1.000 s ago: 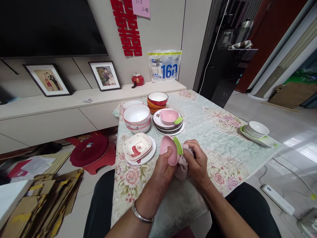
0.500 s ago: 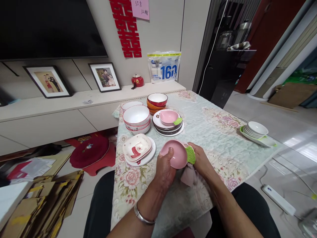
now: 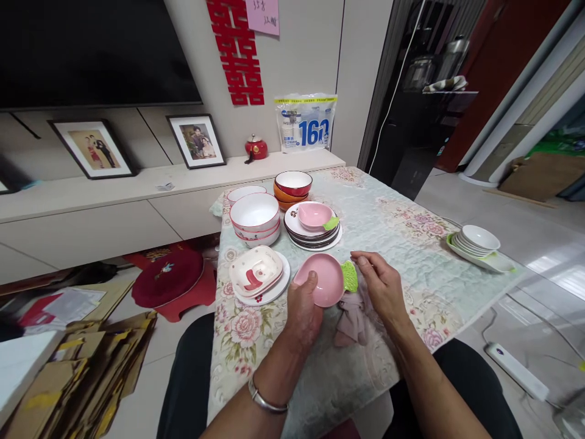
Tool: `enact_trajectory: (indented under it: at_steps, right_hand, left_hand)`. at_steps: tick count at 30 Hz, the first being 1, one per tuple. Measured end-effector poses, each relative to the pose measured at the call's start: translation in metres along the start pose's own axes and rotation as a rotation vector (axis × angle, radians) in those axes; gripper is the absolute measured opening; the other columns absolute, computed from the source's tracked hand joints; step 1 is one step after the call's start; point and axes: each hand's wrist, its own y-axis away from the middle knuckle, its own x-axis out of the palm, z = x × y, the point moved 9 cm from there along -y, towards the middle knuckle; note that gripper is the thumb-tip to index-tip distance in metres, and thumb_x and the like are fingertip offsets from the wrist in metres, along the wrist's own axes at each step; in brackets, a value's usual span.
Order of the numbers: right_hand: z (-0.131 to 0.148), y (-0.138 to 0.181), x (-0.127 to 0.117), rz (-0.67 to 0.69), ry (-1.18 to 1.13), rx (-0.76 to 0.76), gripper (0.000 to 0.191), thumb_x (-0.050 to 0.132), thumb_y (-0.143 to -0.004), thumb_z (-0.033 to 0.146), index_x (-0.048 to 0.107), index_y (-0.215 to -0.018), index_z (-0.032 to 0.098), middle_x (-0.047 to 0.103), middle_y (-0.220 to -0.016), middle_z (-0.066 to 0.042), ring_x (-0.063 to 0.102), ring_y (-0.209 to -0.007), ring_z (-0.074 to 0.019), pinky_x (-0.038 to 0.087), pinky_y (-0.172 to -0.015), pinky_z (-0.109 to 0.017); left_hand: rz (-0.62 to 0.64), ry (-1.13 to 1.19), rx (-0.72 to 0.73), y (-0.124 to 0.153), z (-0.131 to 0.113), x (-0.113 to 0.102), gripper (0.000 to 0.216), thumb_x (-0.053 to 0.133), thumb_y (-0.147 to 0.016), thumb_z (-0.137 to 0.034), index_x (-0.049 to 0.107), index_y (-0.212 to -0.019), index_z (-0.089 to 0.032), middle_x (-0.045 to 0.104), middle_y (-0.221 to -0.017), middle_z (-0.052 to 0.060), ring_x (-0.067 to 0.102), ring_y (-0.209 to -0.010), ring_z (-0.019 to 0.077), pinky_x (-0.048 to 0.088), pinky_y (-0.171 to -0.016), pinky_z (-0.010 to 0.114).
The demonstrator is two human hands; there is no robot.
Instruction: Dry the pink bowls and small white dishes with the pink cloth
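Note:
My left hand [image 3: 305,305] grips a shallow pink bowl [image 3: 326,281] by its left edge, thumb over the rim. The bowl is tilted toward me, and its green leaf-shaped handle [image 3: 350,277] points right. Just right of that handle is my right hand [image 3: 382,289], fingers curled and apart from the bowl. A greyish-pink cloth [image 3: 353,320] hangs from the right hand's inner side, partly behind the bowl. A matching pink bowl [image 3: 315,216] rests on a stack of dark-rimmed plates [image 3: 315,242] just beyond.
Left of the held bowl lie a square patterned dish [image 3: 256,271] and a white plate [image 3: 286,277]. Behind stand white bowls [image 3: 254,213] and red and orange bowls [image 3: 292,183]. Small white bowls [image 3: 478,238] sit on a long dish at the right edge of the flowered tablecloth [image 3: 247,332].
My right hand has drawn away from the leaf handle, to the right, and more of the cloth shows. My left hand keeps its hold on the bowl.

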Motion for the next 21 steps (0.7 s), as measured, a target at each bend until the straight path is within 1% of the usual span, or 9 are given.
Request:
enact_trajectory:
  at_steps: [2,5,7,9,12,16,18,19,21]
  right_hand:
    - [0.008,0.002,0.005,0.091,-0.032,0.006,0.033,0.052,-0.093,0.045,0.072,-0.102,0.020,0.073,-0.100,-0.006,0.066,-0.093,-0.0223,0.049,-0.083,-0.032]
    - [0.013,0.005,0.016,0.240,-0.030,0.032,0.032,0.059,-0.088,0.045,0.071,-0.101,0.019,0.074,-0.095,-0.005,0.066,-0.086,-0.0212,0.049,-0.074,-0.029]
    - [0.009,0.006,0.019,0.283,-0.015,0.084,0.030,0.065,-0.083,0.044,0.071,-0.098,0.019,0.073,-0.091,-0.004,0.066,-0.080,-0.0202,0.050,-0.068,-0.028]
    - [-0.003,0.008,0.019,0.301,-0.031,0.182,0.027,0.067,-0.080,0.043,0.069,-0.093,0.019,0.070,-0.077,-0.001,0.064,-0.066,-0.0179,0.049,-0.056,-0.026]
    - [-0.020,0.009,0.015,0.257,-0.082,0.303,0.022,0.067,-0.079,0.042,0.064,-0.082,0.020,0.057,-0.052,0.005,0.055,-0.043,-0.0139,0.041,-0.041,-0.023]
    - [-0.034,0.004,0.004,0.116,-0.213,0.341,0.023,0.068,-0.076,0.039,0.056,-0.071,0.021,0.051,-0.047,0.008,0.048,-0.037,-0.0110,0.035,-0.037,-0.021]
    - [-0.041,0.000,-0.007,0.035,-0.272,0.352,0.023,0.068,-0.074,0.039,0.054,-0.069,0.020,0.050,-0.047,0.008,0.046,-0.036,-0.0099,0.034,-0.036,-0.021]
    - [-0.044,-0.003,-0.014,-0.006,-0.280,0.351,0.023,0.068,-0.074,0.038,0.054,-0.069,0.020,0.050,-0.046,0.008,0.046,-0.036,-0.0095,0.033,-0.036,-0.021]
    - [-0.050,-0.006,-0.033,-0.085,-0.254,0.347,0.023,0.068,-0.073,0.038,0.053,-0.069,0.021,0.049,-0.046,0.008,0.045,-0.035,-0.0094,0.032,-0.036,-0.021]
  left_hand:
    - [0.023,-0.018,0.013,0.001,-0.001,0.003,0.044,0.083,-0.054,-0.024,0.066,-0.092,-0.010,0.072,-0.080,0.005,0.067,-0.072,0.0201,0.053,-0.077,0.038]
    - [0.141,-0.057,0.023,0.005,-0.001,0.014,0.044,0.075,-0.057,-0.017,0.066,-0.100,-0.011,0.072,-0.085,0.005,0.068,-0.078,0.0207,0.053,-0.079,0.036]
    - [0.224,-0.105,0.040,0.009,-0.002,0.021,0.044,0.068,-0.057,-0.012,0.066,-0.101,-0.011,0.072,-0.086,0.004,0.067,-0.080,0.0207,0.052,-0.079,0.034]
    - [0.292,-0.150,0.057,0.013,-0.001,0.027,0.047,0.064,-0.056,-0.010,0.065,-0.103,-0.012,0.071,-0.087,0.004,0.067,-0.082,0.0210,0.052,-0.079,0.033]
    - [0.400,-0.187,0.038,0.020,0.004,0.036,0.053,0.068,-0.063,-0.015,0.060,-0.116,-0.014,0.071,-0.101,0.007,0.067,-0.094,0.0242,0.052,-0.084,0.036]
    - [0.578,-0.290,0.108,0.026,0.006,0.047,0.067,0.069,-0.079,-0.033,0.041,-0.138,-0.018,0.057,-0.136,0.015,0.058,-0.122,0.0279,0.046,-0.102,0.043]
    - [0.652,-0.468,0.181,0.026,0.009,0.049,0.074,0.064,-0.084,-0.036,0.028,-0.146,-0.019,0.053,-0.140,0.017,0.056,-0.124,0.0272,0.044,-0.105,0.046]
    - [0.704,-0.602,0.221,0.027,0.013,0.050,0.073,0.062,-0.086,-0.035,0.027,-0.147,-0.019,0.052,-0.140,0.017,0.055,-0.126,0.0271,0.040,-0.108,0.048]
    - [0.780,-0.919,0.368,0.030,0.019,0.053,0.062,0.064,-0.082,-0.029,0.043,-0.139,-0.018,0.054,-0.137,0.016,0.051,-0.129,0.0297,0.036,-0.111,0.051]
